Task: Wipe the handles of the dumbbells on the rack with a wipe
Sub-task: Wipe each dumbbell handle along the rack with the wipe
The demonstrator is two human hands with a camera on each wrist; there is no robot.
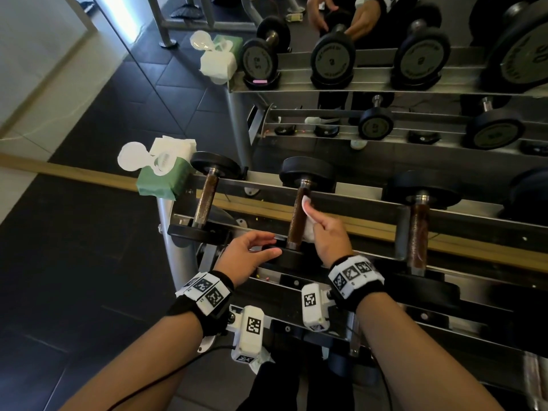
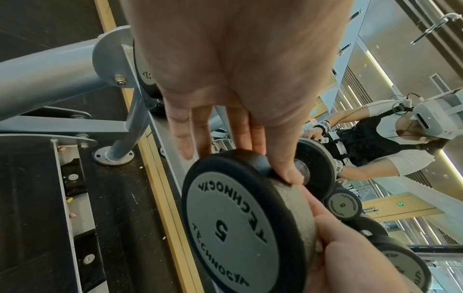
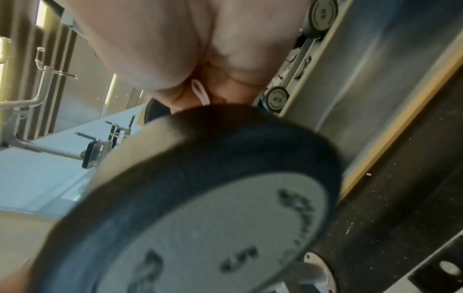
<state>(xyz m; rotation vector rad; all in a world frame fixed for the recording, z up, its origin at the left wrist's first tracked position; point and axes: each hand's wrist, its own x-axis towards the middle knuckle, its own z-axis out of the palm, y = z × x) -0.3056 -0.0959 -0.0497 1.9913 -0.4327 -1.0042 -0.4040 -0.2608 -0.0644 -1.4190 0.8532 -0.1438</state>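
Observation:
A black 5 kg dumbbell (image 1: 298, 216) lies across the rails of the rack (image 1: 370, 203), its brown handle pointing away from me. My right hand (image 1: 318, 225) pinches a white wipe (image 1: 307, 207) against the right side of that handle. In the right wrist view the wipe (image 3: 200, 93) peeks out under the palm, above the blurred near head (image 3: 200, 198). My left hand (image 1: 267, 246) holds the near head from the left. The left wrist view shows its thumb on the rim of the head (image 2: 233, 224) and its fingers (image 2: 200, 138) behind it.
A green wipe pack (image 1: 166, 176) with its lid open sits at the rack's left end. More dumbbells lie on the left (image 1: 206, 200) and on the right (image 1: 418, 232). A mirror behind repeats the rack. Lower shelves run beneath my wrists.

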